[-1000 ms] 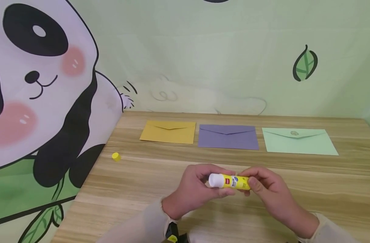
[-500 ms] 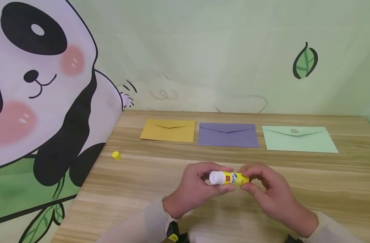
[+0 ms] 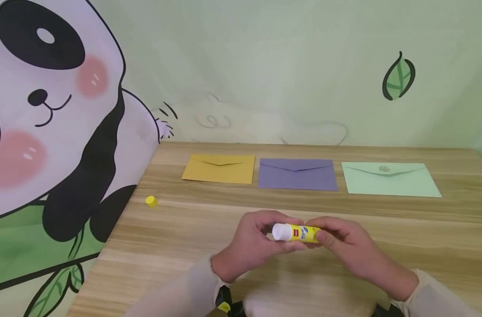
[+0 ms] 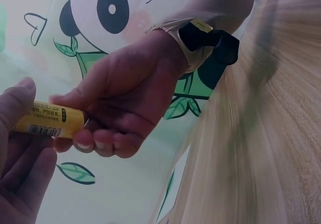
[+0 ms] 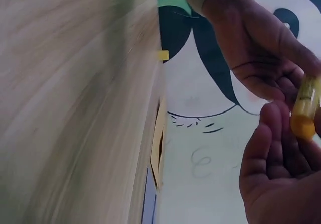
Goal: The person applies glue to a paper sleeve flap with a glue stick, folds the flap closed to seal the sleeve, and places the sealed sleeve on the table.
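A yellow glue stick [image 3: 304,233] with a white uncapped end lies level between both hands, its white end pointing left. My left hand [image 3: 254,242] grips its body, thumb on the near side and fingers on the far side. At the yellow base end, my right hand [image 3: 351,246] pinches with thumb and fingers. The left wrist view shows printed text and a barcode on the glue stick [image 4: 57,119]; the right wrist view shows its round base end. Away to the left, a small yellow cap [image 3: 151,201] sits on the wooden table [image 3: 177,233].
Along the back of the table lie a yellow envelope [image 3: 218,169], a purple envelope [image 3: 297,175] and a pale green envelope [image 3: 391,179], flaps facing up. Behind them hangs a green backdrop [image 3: 264,75] with a panda drawing [image 3: 58,110].
My right hand's fingers have shifted and re-pinched around the glue stick's base end. The left hand keeps its hold with little movement. The cap and envelopes stay put.
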`<state>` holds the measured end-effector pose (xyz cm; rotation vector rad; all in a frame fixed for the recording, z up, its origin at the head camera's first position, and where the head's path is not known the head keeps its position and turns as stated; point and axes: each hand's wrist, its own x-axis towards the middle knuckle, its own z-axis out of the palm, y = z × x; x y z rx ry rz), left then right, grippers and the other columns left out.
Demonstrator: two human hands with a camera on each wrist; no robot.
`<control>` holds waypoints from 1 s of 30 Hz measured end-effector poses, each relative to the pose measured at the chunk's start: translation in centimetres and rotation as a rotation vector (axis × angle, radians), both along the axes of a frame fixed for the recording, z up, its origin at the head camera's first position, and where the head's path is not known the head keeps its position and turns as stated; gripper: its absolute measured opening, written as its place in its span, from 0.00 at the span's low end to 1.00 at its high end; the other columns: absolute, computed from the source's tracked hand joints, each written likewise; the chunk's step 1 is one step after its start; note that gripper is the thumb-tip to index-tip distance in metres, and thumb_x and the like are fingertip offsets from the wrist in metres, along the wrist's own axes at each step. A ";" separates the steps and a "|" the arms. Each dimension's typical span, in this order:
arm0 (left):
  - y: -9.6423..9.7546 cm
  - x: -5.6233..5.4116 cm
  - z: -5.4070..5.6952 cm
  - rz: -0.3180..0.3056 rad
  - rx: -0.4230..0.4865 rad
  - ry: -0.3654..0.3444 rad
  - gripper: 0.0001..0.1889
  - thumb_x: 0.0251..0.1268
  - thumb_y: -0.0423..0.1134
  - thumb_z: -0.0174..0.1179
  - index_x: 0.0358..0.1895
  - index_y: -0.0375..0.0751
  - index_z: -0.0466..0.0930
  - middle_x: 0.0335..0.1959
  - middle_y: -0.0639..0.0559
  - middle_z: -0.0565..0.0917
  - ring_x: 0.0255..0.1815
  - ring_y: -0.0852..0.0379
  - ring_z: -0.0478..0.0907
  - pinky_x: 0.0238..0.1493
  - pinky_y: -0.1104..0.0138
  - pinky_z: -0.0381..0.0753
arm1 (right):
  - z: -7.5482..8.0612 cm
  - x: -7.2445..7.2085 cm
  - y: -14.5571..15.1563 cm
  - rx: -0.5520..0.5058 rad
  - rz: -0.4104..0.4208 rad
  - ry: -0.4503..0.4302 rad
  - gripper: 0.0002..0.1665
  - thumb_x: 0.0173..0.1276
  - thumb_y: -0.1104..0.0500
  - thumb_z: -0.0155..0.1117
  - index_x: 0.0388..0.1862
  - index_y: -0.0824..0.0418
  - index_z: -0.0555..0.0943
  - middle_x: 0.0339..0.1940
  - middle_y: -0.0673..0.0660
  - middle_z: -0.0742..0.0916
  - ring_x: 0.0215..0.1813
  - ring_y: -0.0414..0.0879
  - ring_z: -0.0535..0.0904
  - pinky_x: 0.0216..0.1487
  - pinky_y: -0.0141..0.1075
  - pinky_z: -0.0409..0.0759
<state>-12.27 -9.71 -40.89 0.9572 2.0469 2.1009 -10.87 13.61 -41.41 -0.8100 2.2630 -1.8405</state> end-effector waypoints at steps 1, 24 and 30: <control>0.0 0.0 0.0 -0.001 -0.005 -0.008 0.17 0.51 0.26 0.75 0.47 0.31 0.86 0.44 0.39 0.89 0.41 0.62 0.85 0.38 0.59 0.87 | 0.0 -0.1 0.1 -0.019 0.012 -0.014 0.12 0.74 0.70 0.57 0.52 0.68 0.83 0.44 0.47 0.90 0.41 0.42 0.87 0.43 0.37 0.86; -0.8 0.2 -0.3 0.025 -0.116 -0.029 0.17 0.49 0.30 0.77 0.45 0.37 0.88 0.44 0.45 0.89 0.43 0.63 0.85 0.43 0.61 0.87 | -0.8 -0.1 -1.7 0.171 -0.120 0.354 0.23 0.51 0.66 0.81 0.43 0.48 0.82 0.37 0.41 0.86 0.39 0.37 0.80 0.45 0.31 0.80; -1.8 -0.2 -0.2 0.011 -0.274 -0.048 0.20 0.52 0.35 0.77 0.50 0.45 0.87 0.49 0.55 0.88 0.48 0.62 0.84 0.51 0.64 0.84 | -1.3 0.0 -1.4 0.197 -0.089 0.362 0.24 0.57 0.61 0.78 0.51 0.45 0.84 0.40 0.39 0.86 0.40 0.36 0.80 0.43 0.32 0.80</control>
